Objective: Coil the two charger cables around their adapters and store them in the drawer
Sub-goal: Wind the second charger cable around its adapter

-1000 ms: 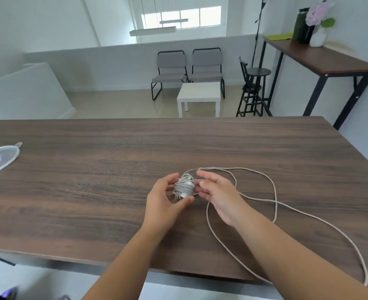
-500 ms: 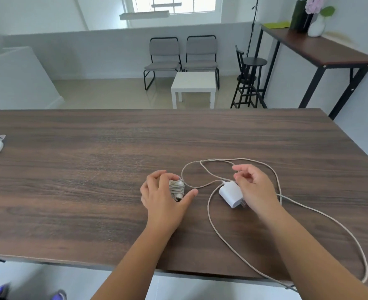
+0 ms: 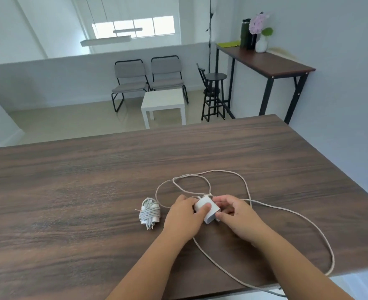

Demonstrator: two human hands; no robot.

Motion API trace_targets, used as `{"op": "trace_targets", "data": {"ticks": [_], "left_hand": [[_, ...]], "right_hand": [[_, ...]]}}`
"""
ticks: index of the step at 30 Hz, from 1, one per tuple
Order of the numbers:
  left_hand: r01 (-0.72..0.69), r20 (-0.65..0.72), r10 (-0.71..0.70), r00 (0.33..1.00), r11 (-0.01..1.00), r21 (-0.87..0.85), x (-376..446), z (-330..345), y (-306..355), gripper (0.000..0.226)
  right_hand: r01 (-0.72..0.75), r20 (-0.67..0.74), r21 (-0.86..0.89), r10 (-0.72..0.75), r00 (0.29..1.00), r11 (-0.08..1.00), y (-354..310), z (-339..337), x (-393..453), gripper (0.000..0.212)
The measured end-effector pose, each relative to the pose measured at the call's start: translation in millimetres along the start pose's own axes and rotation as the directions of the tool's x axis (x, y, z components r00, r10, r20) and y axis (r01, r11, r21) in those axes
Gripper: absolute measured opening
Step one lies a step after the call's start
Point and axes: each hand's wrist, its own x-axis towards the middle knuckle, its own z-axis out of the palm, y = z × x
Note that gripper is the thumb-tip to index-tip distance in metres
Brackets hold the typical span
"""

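Head view: both hands on white adapter [image 3: 207, 210], landmark, near table [image 3: 70, 191] front edge. Left hand [image 3: 184, 217] grips adapter's left side, thumb curled over top. Right hand [image 3: 237, 215] pinches its right end, fingers curled. Loose cable [image 3: 287, 211] runs from adapter's far end, loops behind and right of it, trails over table edge. Coiled charger [image 3: 150, 213] lies just left of adapter, apart from left hand.

White adapter [image 3: 207, 210] and pale cable [image 3: 287, 211]; grey-white coiled bundle [image 3: 150, 213]; dark wood-grain table [image 3: 70, 191].
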Motion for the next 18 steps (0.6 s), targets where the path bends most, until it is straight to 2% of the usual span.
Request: {"op": "trace_targets", "data": {"ticks": [2, 5, 8, 10, 13, 16, 18], "left_hand": [[0.001, -0.001, -0.001, 1.000, 0.995, -0.104, 2.1, 2.8, 2.6, 0.033], [-0.003, 0.028, 0.007, 1.000, 0.988, -0.155, 4.4, 4.3, 1.1, 0.047], [-0.001, 0.057, 0.014, 0.998, 0.974, -0.228, 4.7, 5.7, -1.4, 0.054], [-0.001, 0.063, 0.021, 0.998, 0.954, -0.299, 1.5, 4.0, -1.6, 0.053], [-0.002, 0.064, 0.027, 0.998, 0.932, -0.363, -6.0, -0.6, -2.6, 0.054], [-0.014, 0.083, 0.050, 0.995, 0.921, -0.390, -14.6, -5.2, -4.4, 0.053], [-0.020, 0.118, 0.085, 0.989, 0.882, -0.470, -19.2, -9.3, -5.3, 0.045]], "right_hand": [[0.021, 0.005, 0.038, -0.021, 1.000, 0.999, 2.4, 0.0, -3.0, 0.048], [0.014, -0.004, 0.157, -0.014, 1.000, 0.988, 7.5, -3.2, -4.8, 0.061], [-0.058, 0.040, 0.376, 0.046, 0.998, 0.925, 7.1, -8.8, -6.4, 0.066], [-0.088, 0.063, 0.438, 0.067, 0.996, 0.895, 3.8, -12.6, -8.1, 0.066], [-0.070, 0.061, 0.399, 0.049, 0.997, 0.914, 2.1, -16.4, -9.1, 0.053], [0.026, 0.017, 0.274, -0.032, 0.999, 0.961, -1.3, -19.8, -4.8, 0.051], [0.110, -0.003, 0.218, -0.112, 0.994, 0.970, -5.8, -22.3, 2.5, 0.054]]}}
